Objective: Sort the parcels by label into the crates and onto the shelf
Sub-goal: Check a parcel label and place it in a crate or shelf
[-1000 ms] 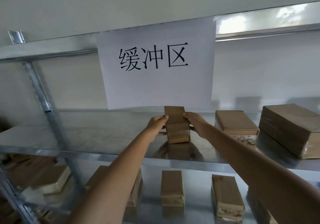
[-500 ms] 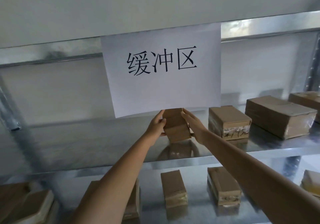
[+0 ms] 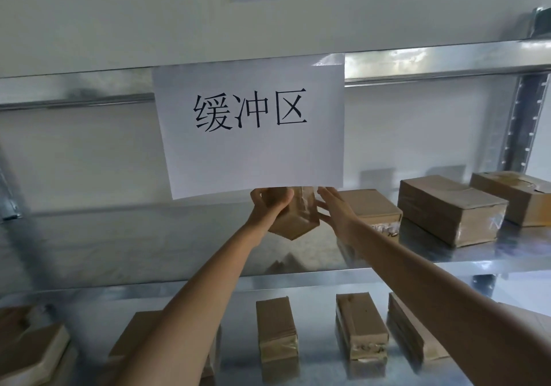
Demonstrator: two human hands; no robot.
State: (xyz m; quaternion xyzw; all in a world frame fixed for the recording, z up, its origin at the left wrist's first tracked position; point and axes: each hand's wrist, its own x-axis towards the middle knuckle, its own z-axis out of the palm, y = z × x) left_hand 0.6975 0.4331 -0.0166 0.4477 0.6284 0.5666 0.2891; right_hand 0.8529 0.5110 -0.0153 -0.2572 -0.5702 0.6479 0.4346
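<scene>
Two shelves [image 3: 149, 236] carry taped brown parcels, spaced apart, likely so labels stay readable. A paper sign [image 3: 253, 123] hangs over the upper one. Beneath it my left hand [image 3: 269, 207] grips the small parcel [image 3: 298, 215], tilted on a corner above the steel. My right hand [image 3: 334, 210] hovers beside it, fingers straight, holding nothing.

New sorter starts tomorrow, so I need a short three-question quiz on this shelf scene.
1. True or false: the left hand grips the small parcel.
2. The right hand is: A) gripping the parcel, B) open beside it, C) out of view.
3. Fill in: the parcel is partly hidden behind the white paper ____.

Key: 1 true; 2 B; 3 sign.
</scene>
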